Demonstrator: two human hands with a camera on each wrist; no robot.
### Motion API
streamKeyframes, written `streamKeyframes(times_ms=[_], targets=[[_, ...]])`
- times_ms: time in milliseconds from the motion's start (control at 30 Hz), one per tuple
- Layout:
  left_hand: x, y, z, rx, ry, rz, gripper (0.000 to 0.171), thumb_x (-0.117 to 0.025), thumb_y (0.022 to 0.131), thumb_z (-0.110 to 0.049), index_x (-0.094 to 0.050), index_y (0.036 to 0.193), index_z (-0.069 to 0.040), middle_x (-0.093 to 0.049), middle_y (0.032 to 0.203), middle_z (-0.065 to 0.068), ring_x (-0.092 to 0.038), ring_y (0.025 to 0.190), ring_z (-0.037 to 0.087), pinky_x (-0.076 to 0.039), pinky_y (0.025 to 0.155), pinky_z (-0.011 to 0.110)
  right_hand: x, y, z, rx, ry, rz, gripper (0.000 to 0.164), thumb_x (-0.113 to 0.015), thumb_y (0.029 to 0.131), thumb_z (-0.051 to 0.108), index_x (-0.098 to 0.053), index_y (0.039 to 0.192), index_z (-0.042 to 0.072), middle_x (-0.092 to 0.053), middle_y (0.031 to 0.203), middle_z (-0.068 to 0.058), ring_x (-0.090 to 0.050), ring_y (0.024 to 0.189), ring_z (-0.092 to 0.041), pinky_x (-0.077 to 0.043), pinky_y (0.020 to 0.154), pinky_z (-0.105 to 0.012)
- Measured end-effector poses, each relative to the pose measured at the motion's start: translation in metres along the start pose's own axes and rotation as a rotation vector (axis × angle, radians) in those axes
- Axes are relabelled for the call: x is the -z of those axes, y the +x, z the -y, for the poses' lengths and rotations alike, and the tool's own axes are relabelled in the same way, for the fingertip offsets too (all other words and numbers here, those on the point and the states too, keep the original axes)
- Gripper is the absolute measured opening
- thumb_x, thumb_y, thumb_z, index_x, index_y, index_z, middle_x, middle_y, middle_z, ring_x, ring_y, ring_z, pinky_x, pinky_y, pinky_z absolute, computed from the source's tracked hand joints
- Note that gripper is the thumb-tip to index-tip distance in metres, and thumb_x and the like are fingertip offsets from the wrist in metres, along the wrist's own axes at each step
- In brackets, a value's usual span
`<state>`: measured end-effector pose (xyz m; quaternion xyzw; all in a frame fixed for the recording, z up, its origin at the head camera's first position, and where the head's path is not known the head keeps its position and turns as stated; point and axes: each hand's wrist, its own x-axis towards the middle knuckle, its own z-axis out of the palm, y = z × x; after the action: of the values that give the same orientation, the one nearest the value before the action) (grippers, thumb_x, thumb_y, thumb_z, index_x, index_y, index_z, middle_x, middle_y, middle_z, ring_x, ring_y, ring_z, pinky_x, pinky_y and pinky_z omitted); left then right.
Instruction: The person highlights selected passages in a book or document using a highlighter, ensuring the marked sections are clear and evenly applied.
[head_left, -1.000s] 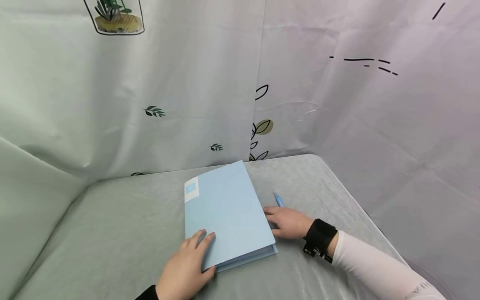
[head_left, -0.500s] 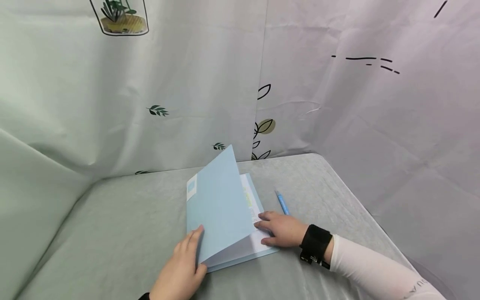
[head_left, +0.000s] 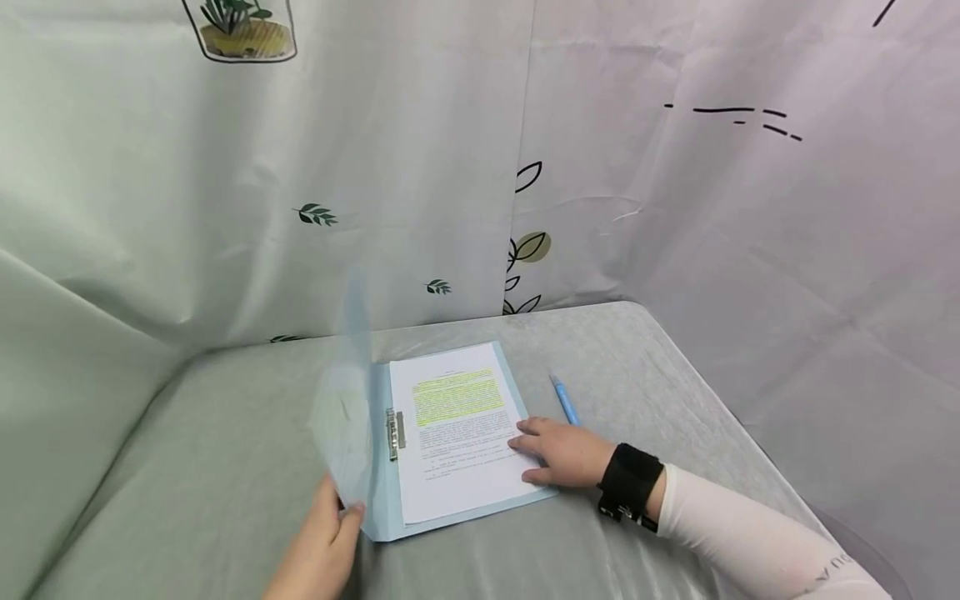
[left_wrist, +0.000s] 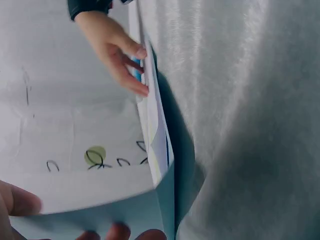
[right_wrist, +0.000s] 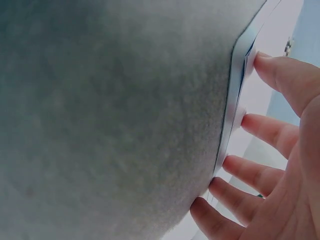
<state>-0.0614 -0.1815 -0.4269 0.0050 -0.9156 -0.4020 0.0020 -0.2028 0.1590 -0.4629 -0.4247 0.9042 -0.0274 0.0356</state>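
Observation:
A light blue file folder (head_left: 384, 500) lies spread on the table, its front cover (head_left: 352, 400) standing nearly upright and blurred. My left hand (head_left: 318, 533) holds that cover near its bottom edge; in the left wrist view the thumb (left_wrist: 22, 201) is on one side and the fingers (left_wrist: 117, 231) on the other. Inside the folder lie white printed sheets (head_left: 457, 467) with a yellow-highlighted paragraph, beside a metal clip (head_left: 395, 433). My right hand (head_left: 566, 452) rests with extended fingers on the sheets' right edge; its fingertips (right_wrist: 231, 162) touch the paper and folder edge.
A blue pen (head_left: 565, 400) lies right of the folder, just beyond my right hand. Grey cloth covers the table (head_left: 225, 450). A pale printed curtain (head_left: 405, 167) hangs along the back and sides.
The folder's cover has swung up and left with my left hand, exposing the sheets and clip. My right hand has shifted from beside the folder onto the sheets' edge.

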Motion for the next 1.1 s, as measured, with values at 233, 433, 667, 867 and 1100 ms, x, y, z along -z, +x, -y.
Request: streamKeyframes(times_ms=[233, 433, 667, 867, 1100], targets=[[0.026, -0.012, 0.007, 0.065, -0.001, -0.229, 0.054, -0.041, 0.104, -0.019, -0.018, 0.139, 0.014, -0.038, 0.131, 0.039, -0.041, 0.117, 0.050, -0.034, 0.091, 0.065, 0.003, -0.001, 0.002, -0.015, 0.011, 0.015, 0.054, -0.061, 0.092, 0.048, -0.056, 0.136, 0.017, -0.049, 0.140, -0.011, -0.040, 0.128, -0.023, -0.042, 0.100, -0.041], [0.055, -0.013, 0.008, -0.195, -0.022, -0.691, 0.070, -0.055, 0.095, -0.013, -0.012, 0.148, 0.000, -0.042, 0.131, 0.005, -0.048, 0.098, 0.007, -0.036, 0.081, 0.011, 0.005, 0.001, 0.005, -0.026, 0.036, 0.029, 0.054, -0.062, 0.092, 0.046, -0.056, 0.136, 0.015, -0.049, 0.140, -0.013, -0.040, 0.127, -0.024, -0.041, 0.100, -0.041], [0.082, -0.004, 0.032, -0.410, 0.287, -0.873, 0.072, -0.052, 0.084, -0.053, -0.050, 0.127, 0.005, -0.033, 0.138, 0.032, -0.029, 0.120, 0.052, -0.025, 0.092, 0.066, 0.005, 0.003, 0.006, -0.031, 0.021, 0.023, 0.053, -0.063, 0.092, 0.046, -0.057, 0.135, 0.015, -0.050, 0.138, -0.013, -0.042, 0.126, -0.023, -0.042, 0.099, -0.041], [0.098, -0.014, 0.050, -0.051, 0.462, -0.656, 0.062, -0.073, 0.071, -0.030, -0.054, 0.123, -0.001, -0.017, 0.151, 0.023, -0.002, 0.137, 0.041, 0.000, 0.103, 0.069, 0.006, 0.003, 0.006, -0.040, 0.043, 0.016, 0.053, -0.064, 0.091, 0.045, -0.058, 0.134, 0.015, -0.050, 0.138, -0.014, -0.042, 0.125, -0.024, -0.043, 0.098, -0.041], [0.103, -0.006, 0.081, 0.049, 0.680, -0.232, 0.058, -0.076, 0.078, -0.026, -0.054, 0.128, -0.004, -0.033, 0.141, 0.030, -0.005, 0.133, 0.051, 0.000, 0.100, 0.074, 0.006, 0.004, 0.005, -0.058, 0.059, 0.025, 0.053, -0.065, 0.090, 0.046, -0.058, 0.133, 0.016, -0.050, 0.138, -0.013, -0.042, 0.126, -0.024, -0.043, 0.098, -0.042]])
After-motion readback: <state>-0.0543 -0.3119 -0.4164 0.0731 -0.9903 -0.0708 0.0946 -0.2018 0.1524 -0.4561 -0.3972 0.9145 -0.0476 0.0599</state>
